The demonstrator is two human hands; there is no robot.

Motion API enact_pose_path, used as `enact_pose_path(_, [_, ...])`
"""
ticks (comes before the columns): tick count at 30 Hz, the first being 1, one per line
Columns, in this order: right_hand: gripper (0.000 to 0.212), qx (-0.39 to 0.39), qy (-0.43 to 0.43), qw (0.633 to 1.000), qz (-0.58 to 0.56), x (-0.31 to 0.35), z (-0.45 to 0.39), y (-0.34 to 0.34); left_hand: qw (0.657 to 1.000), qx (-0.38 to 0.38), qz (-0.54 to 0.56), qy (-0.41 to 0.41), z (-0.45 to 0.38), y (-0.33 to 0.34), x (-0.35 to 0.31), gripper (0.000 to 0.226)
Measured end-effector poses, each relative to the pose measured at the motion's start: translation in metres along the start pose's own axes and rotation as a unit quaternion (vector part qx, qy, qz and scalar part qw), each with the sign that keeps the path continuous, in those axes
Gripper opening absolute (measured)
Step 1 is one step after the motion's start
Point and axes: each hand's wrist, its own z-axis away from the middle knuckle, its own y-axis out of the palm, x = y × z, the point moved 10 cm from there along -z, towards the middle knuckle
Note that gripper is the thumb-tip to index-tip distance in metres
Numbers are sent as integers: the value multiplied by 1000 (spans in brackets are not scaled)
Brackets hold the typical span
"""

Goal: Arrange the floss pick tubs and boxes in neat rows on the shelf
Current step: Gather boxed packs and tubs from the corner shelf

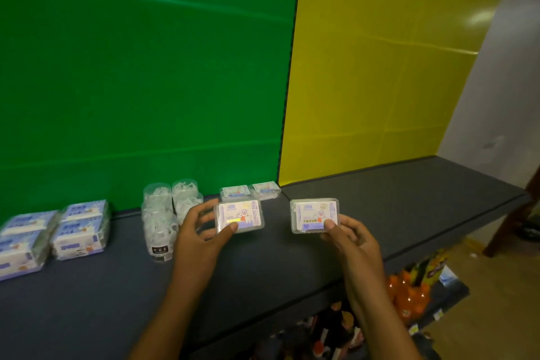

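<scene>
The left hand [201, 228] gripped a clear floss pick box [239, 216] above the dark shelf [409, 207], its thumb pressed on the near edge of the label and its fingers [201, 209] curled round the box's left side. The right hand [347, 238] held a second box [315, 216] the same way, thumb on the lower label by the number 50, the other fingers tucked beneath, out of sight. The two boxes sat level with each other, a gap of bare shelf between them.

Just beyond the left hand's fingers, two more small boxes [250, 190] lay side by side against the back of the shelf, where the green panel [146, 82] met the yellow panel [380, 67]. Close to the left of those fingers stood a cluster of clear tubs [163, 213] filled with white picks, the nearest bearing a dark label. Further left, well apart from both hands, wrapped blue-and-white packs [81, 228] were stacked in pairs.

Below the right forearm, orange bottles [409, 292] stood on a lower shelf.
</scene>
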Motion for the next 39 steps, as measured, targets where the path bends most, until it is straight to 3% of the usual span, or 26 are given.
enact_pose_path(11, [24,73,3,997,9,-17,-107,51,991,-22,-120,-57,-76,33,66,45])
enact_pose_path(23, [27,157,65,985,6,-66,-185,81,944,-97,-310,-59,-90,48,85,41])
enact_pose_path(29, [29,201,70,977,3,-76,-196,82,913,-135,-384,-33,-86,55,76,26])
enact_pose_path(39, [32,236,72,969,-18,-72,-195,74,872,-153,-462,-48,-86,53,79,32])
